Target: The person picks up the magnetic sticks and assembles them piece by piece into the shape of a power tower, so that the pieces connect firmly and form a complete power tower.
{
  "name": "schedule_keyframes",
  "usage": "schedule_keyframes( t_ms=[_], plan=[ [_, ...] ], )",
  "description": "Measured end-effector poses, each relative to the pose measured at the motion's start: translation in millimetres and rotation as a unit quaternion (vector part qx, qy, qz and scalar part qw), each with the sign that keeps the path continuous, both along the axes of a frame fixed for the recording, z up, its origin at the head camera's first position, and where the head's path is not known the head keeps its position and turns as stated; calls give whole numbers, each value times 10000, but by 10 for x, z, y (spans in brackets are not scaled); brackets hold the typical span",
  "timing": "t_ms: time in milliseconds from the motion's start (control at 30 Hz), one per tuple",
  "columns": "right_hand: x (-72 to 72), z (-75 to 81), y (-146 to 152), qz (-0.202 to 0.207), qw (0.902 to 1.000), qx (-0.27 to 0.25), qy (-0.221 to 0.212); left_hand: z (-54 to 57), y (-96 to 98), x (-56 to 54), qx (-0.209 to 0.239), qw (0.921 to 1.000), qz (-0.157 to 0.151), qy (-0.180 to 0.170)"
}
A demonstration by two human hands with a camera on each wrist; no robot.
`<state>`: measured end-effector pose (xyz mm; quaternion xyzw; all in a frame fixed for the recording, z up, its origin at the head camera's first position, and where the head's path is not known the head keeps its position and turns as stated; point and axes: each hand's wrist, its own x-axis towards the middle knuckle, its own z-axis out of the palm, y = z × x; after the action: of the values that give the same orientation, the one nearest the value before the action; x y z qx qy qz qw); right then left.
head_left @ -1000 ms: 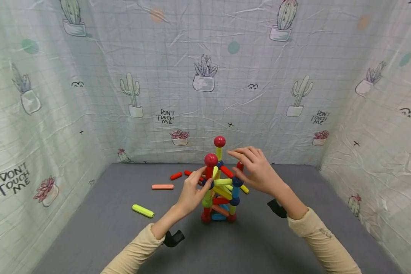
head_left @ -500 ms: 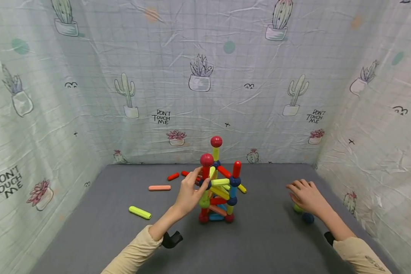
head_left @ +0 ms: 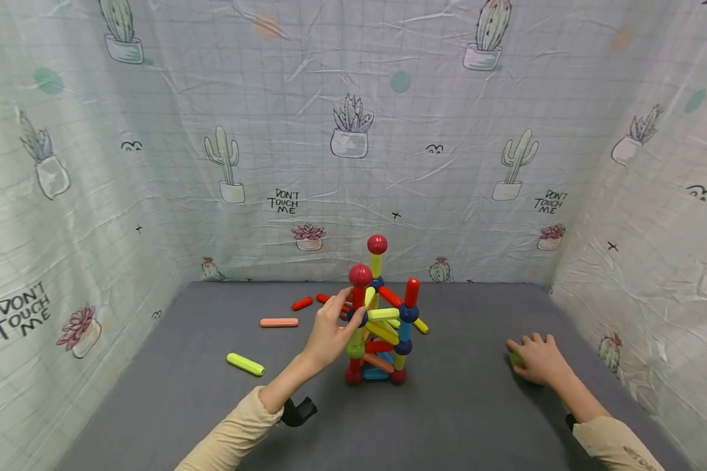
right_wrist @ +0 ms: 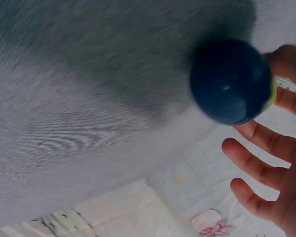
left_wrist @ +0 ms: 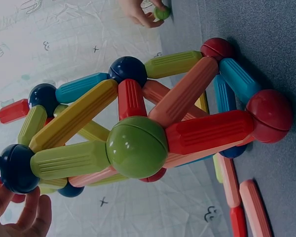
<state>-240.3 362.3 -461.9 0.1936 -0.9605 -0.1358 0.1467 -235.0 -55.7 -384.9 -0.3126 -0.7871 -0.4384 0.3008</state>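
A tower of coloured magnetic rods and balls [head_left: 383, 331] stands upright on the grey table. My left hand [head_left: 326, 333] holds it at an upper joint, fingers and thumb around a dark blue ball [left_wrist: 18, 169] and the foot of a red rod. Two red balls, one of them [head_left: 361, 275] above this hand, top separate posts; a third post ends in a bare red rod [head_left: 412, 292]. Far to the right, my right hand [head_left: 541, 360] pinches a green ball [left_wrist: 161, 13] at table level. Another dark blue ball [right_wrist: 229, 81] sits against it, hidden under the hand in the head view.
Loose rods lie left of the tower: a yellow-green one [head_left: 245, 364], a salmon one [head_left: 279, 322] and a short red one [head_left: 302, 303]. Behind the tower's right side lies a yellow rod [head_left: 421, 326]. A cactus-print curtain [head_left: 306, 163] encloses the table's back and sides.
My right hand has left the tower's upper right, crossed to the right side of the table and come down onto the green ball. My left hand has kept its hold on the tower.
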Motion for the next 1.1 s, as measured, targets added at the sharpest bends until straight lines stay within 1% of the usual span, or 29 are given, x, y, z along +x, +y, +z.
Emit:
schedule_keyframes(
  t_ms=[67,100,167,233,267,300,367,433,467,500,533,567,600,667,767,867,933,967,1033,1100],
  plan=[
    [-13,79,-72,148,9994,-168,275,-2,-5,6,-11,10000,10,-39],
    [-21,154,-131,237,9983,-311,431,-1,-8,10,-6,10000,18,-62],
    [-36,372,-296,513,9927,-754,790,1,-13,15,-4,10000,28,-55],
    [-32,672,-524,848,9817,-1351,1042,-1,-21,19,5,10000,51,-34],
    [-19,838,-652,1076,9733,-1690,1120,-2,-24,20,10,10000,56,-20],
    [-3,1000,-782,1340,9628,-2012,1210,-4,-29,20,13,10000,60,-10],
    [37,1299,-1032,1883,9392,-2562,1299,-11,-40,20,28,10000,45,-26],
    [75,1532,-1252,2392,9166,-2919,1320,-21,-62,15,70,9999,-16,-84],
    [86,1619,-1346,2609,9075,-3018,1312,-26,-78,12,91,9999,-53,-110],
    [96,1685,-1430,2774,9011,-3072,1295,-33,-104,8,108,9998,-92,-136],
    [100,1734,-1501,2919,8967,-3069,1288,-44,-139,1,103,9998,-93,-148],
    [102,1767,-1563,3016,8946,-3037,1284,-62,-185,-9,80,9998,-84,-163],
    [102,1785,-1612,3099,8934,-2998,1263,-86,-242,-21,36,9998,-56,-168],
    [93,1788,-1681,3173,8950,-2876,1247,-147,-387,-46,-173,9997,88,-174],
    [73,1746,-1724,3154,8994,-2777,1199,-288,-662,-84,-672,9967,403,-213],
    [55,1704,-1732,3132,9006,-2788,1144,-451,-957,-114,-1309,9891,665,-127],
    [50,1688,-1734,3121,9002,-2824,1114,-560,-1155,-136,-1788,9810,747,39],
    [47,1680,-1733,3112,9005,-2828,1110,-614,-1254,-148,-2066,9746,848,164],
    [46,1662,-1731,3055,9019,-2847,1104,-716,-1450,-178,-2585,9599,1019,386],
    [52,1628,-1726,2938,9037,-2936,1040,-794,-1631,-206,-3049,9438,1178,490]
  ],
)
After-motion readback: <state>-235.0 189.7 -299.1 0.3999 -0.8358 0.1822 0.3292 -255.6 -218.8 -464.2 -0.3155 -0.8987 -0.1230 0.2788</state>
